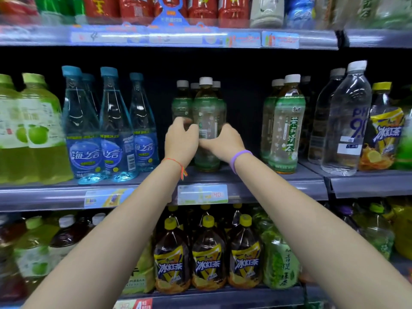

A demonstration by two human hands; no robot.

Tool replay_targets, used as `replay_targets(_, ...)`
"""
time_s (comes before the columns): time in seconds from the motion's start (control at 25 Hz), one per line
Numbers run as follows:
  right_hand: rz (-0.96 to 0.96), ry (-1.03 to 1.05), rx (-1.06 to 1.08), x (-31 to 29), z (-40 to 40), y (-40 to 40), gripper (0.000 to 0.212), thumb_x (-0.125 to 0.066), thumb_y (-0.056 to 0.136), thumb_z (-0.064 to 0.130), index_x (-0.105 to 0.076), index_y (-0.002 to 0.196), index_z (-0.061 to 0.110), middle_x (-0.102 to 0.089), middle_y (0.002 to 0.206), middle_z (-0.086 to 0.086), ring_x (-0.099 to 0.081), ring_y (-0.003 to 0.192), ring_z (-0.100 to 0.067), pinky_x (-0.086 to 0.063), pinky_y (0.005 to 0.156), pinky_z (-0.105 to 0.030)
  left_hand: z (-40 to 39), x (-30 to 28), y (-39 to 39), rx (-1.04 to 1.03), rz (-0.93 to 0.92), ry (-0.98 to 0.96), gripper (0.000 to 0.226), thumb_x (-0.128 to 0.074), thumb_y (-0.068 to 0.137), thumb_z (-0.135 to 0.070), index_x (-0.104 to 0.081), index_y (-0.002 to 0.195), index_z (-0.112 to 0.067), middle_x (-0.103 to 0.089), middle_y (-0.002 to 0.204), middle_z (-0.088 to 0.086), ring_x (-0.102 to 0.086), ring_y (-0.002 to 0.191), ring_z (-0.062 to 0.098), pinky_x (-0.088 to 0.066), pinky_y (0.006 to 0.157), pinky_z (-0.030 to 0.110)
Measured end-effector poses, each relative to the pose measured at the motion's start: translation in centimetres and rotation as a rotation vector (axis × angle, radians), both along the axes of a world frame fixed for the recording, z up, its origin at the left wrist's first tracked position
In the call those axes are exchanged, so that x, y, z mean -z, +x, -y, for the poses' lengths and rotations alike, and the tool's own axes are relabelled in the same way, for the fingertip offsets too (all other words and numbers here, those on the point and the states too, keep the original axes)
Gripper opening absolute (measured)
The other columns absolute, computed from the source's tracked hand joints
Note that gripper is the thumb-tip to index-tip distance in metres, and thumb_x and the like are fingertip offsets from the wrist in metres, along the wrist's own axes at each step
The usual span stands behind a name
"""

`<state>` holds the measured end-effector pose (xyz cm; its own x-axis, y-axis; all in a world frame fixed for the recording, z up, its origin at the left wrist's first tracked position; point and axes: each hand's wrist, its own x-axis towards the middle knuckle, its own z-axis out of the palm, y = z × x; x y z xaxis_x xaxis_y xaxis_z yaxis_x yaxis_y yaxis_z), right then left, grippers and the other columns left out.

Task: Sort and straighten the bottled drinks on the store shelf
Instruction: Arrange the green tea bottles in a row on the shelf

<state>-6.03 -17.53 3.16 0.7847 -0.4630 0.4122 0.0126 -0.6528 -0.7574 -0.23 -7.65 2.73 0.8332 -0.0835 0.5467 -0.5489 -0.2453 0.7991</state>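
Observation:
A green-labelled jasmine tea bottle (207, 108) with a white cap stands upright at the front of the middle shelf (256, 188). Both my hands grip it around its middle: my left hand (181, 141) on its left side, my right hand (224, 142) on its right and front. Its label faces partly away, showing the barcode side. Several more of the same tea bottles (182, 101) stand behind it. Another pair of jasmine tea bottles (286, 128) stands to the right, label forward.
Blue sports-drink bottles (111, 130) stand left of my hands, green apple drinks (29, 130) further left. Clear water bottles (344, 121) and a yellow iced tea (383, 134) are on the right. Large iced-tea bottles (208, 259) fill the shelf below. A gap separates the two tea groups.

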Motion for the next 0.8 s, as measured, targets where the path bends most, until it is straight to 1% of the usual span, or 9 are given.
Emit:
replay_targets(0.08,0.001,0.014,0.024,0.2,0.7,-0.8,0.078,-0.076,0.077,0.044,-0.037,0.132,0.005,-0.046,0.125,-0.007,-0.051,0.095,-0.021,-0.043,0.064,-0.028,1.3,0.0,0.2,0.113,-0.092,0.076,0.021,-0.042,0.097,-0.02,-0.06,0.105,-0.013,-0.054,0.104,0.004,-0.051,0.095,0.021,-0.042,0.075,0.034)
replay_targets(0.16,0.036,0.069,0.068,0.6,1.8,-1.5,0.075,-0.077,0.077,0.043,-0.031,0.125,0.008,-0.047,0.113,-0.005,-0.052,0.085,-0.018,-0.044,0.062,-0.029,2.5,0.4,0.1,0.19,-0.154,0.113,0.023,-0.041,0.097,-0.021,-0.06,0.104,-0.01,-0.057,0.105,0.008,-0.053,0.096,0.024,-0.045,0.075,0.036)
replay_targets(0.2,0.061,0.099,0.09,0.8,2.4,-1.9,0.07,-0.078,0.077,0.041,-0.03,0.117,0.008,-0.048,0.104,-0.004,-0.051,0.077,-0.014,-0.044,0.058,-0.028,3.0,0.7,-0.2,0.205,-0.184,0.114,0.03,-0.042,0.096,-0.023,-0.059,0.117,-0.009,-0.059,0.117,0.01,-0.054,0.105,0.026,-0.046,0.08,0.035)
replay_targets(0.28,0.101,0.11,0.118,1.3,3.4,-2.7,0.068,-0.079,0.077,0.042,-0.027,0.109,0.01,-0.045,0.091,0.001,-0.047,0.075,-0.013,-0.044,0.059,-0.028,4.0,0.8,-0.5,0.195,-0.234,0.118,0.052,-0.044,0.097,-0.023,-0.038,0.146,-0.007,-0.048,0.142,0.012,-0.049,0.126,0.029,-0.042,0.098,0.034)
replay_targets(0.4,0.118,0.023,0.15,1.4,4.4,-2.9,0.073,-0.08,0.071,0.052,-0.037,0.111,0.01,-0.054,0.11,-0.005,-0.057,0.097,-0.026,-0.05,0.084,-0.042,5.4,-0.1,-0.5,0.174,-0.277,0.078,0.071,-0.045,0.096,-0.015,-0.01,0.158,-0.008,-0.04,0.152,0.017,-0.044,0.135,0.031,-0.039,0.109,0.036)
replay_targets(0.44,0.114,0.0,0.155,1.3,4.5,-2.9,0.072,-0.08,0.072,0.052,-0.041,0.114,0.009,-0.054,0.117,-0.008,-0.057,0.101,-0.028,-0.05,0.087,-0.043,5.9,-0.4,-0.3,0.171,-0.294,0.071,0.075,-0.045,0.095,-0.013,-0.004,0.158,-0.009,-0.039,0.152,0.018,-0.044,0.135,0.032,-0.039,0.109,0.036)
replay_targets(0.56,0.074,-0.011,0.123,1.2,4.9,-2.9,0.062,-0.073,0.082,0.046,-0.035,0.113,0.007,-0.047,0.125,-0.011,-0.049,0.1,-0.026,-0.042,0.079,-0.036,7.4,-1.1,0.4,0.116,-0.3,0.148,0.08,-0.046,0.095,-0.012,0.004,0.157,-0.004,-0.041,0.148,0.022,-0.046,0.132,0.035,-0.043,0.106,0.038)
replay_targets(0.64,0.051,-0.022,0.087,1.2,5.4,-2.9,0.056,-0.068,0.088,0.042,-0.027,0.107,0.01,-0.048,0.124,-0.013,-0.048,0.096,-0.026,-0.037,0.074,-0.033,7.9,-1.3,0.8,0.045,-0.285,0.221,0.078,-0.048,0.095,-0.013,0.0,0.156,-0.002,-0.039,0.149,0.022,-0.045,0.133,0.037,-0.043,0.106,0.038)
replay_targets(0.8,0.063,-0.037,0.051,1.6,5.9,-3.0,0.052,-0.067,0.089,0.039,-0.026,0.104,0.011,-0.05,0.12,-0.013,-0.052,0.097,-0.028,-0.039,0.073,-0.033,8.1,-0.9,2.4,0.027,-0.278,0.229,0.067,-0.066,0.089,-0.032,-0.036,0.144,-0.009,-0.044,0.146,0.019,-0.049,0.129,0.038,-0.044,0.106,0.043)
